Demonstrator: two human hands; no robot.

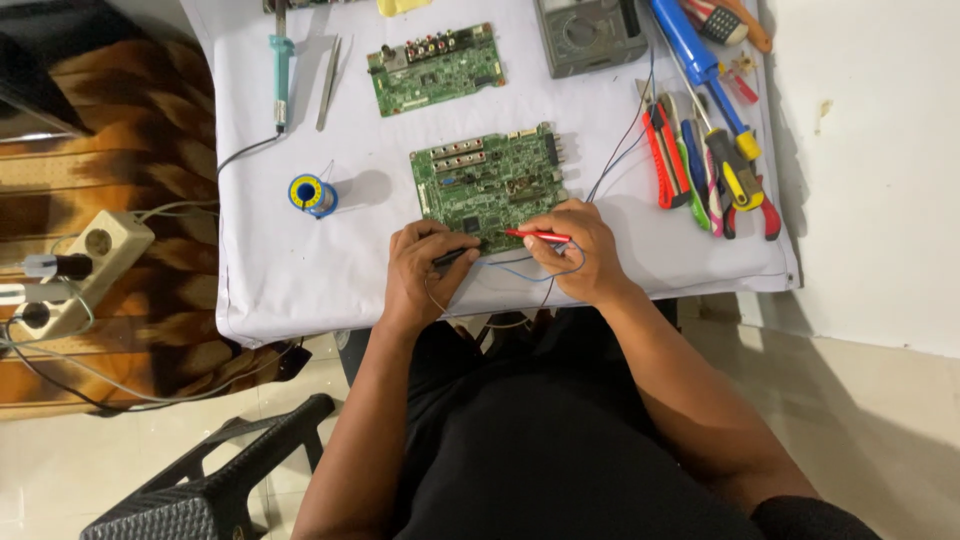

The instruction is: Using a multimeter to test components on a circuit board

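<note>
Pinched in the right hand (583, 250), a red probe (538, 236) points left onto the near edge of the green circuit board (490, 180), while the left hand (422, 268) is closed around a black probe (452, 256) aimed right at the same edge. That board lies on the white table cover (290, 270), with a second green board (436, 70) farther off, a solder spool (313, 194) to the left, and pliers (745, 195) to the right.
</note>
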